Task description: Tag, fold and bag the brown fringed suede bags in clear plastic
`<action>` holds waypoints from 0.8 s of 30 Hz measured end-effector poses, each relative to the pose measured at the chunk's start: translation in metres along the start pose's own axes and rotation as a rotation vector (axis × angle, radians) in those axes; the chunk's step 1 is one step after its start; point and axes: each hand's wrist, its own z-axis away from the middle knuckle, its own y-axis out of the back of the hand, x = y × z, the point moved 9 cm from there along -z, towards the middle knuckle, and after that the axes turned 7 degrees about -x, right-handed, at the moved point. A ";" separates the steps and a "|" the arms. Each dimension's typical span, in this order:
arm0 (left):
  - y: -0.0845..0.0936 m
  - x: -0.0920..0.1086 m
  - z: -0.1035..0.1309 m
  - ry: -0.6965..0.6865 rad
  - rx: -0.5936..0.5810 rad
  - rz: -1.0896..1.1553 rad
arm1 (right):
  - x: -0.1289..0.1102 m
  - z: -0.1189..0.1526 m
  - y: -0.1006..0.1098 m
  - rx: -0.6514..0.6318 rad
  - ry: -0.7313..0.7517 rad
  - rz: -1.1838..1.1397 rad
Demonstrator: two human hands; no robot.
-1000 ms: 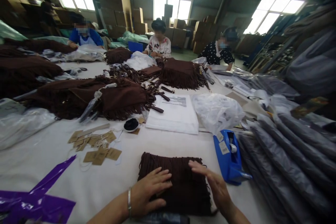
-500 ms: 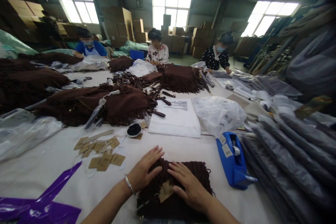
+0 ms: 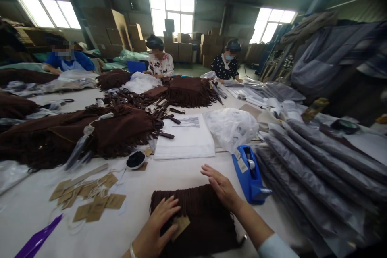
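Observation:
In front of me on the table lies a dark brown fringed bag [image 3: 208, 225], flat, its fringe toward the far side. My left hand [image 3: 163, 217] rests on its left part with fingers stretched out, partly over a tan card tag [image 3: 181, 226]. At the far right corner of the bag is my right hand [image 3: 220, 185], fingers extended; whether it presses on the fringe or hovers I cannot tell. Neither hand grips anything. The near edge of the bag runs out of the picture.
Left lie loose card tags [image 3: 96, 206], a small dish of black material [image 3: 136, 160] and purple plastic [image 3: 39, 238]. Ahead are white printed bags [image 3: 186, 141] and brown fringed goods [image 3: 121, 129]. A blue tape dispenser [image 3: 249, 175] and wrapped grey rolls [image 3: 314, 169] stand right. Several co-workers sit opposite.
My left hand has moved nearer over the bag's left side, and my right hand has shifted to its far right corner. The fringe looks straighter. The view has turned right.

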 end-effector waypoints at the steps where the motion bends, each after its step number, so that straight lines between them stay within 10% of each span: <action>1: -0.004 0.001 0.003 -0.021 0.009 -0.024 | 0.006 0.001 -0.003 -0.035 -0.011 0.050; 5: -0.014 0.006 0.009 -0.134 0.044 -0.109 | 0.012 0.030 -0.045 -0.262 0.024 0.197; 10: -0.014 0.005 0.017 -0.174 0.046 -0.113 | -0.006 0.063 -0.057 -0.218 0.040 0.041; 15: -0.018 0.005 0.023 -0.155 0.009 -0.114 | -0.037 0.026 -0.036 -0.170 0.128 0.068; 19: -0.025 0.004 0.019 -0.114 -0.080 -0.121 | -0.051 -0.005 -0.075 -0.374 0.189 0.167; 24: 0.035 -0.011 0.021 0.031 0.115 -0.029 | -0.027 0.001 -0.135 -0.554 0.317 0.343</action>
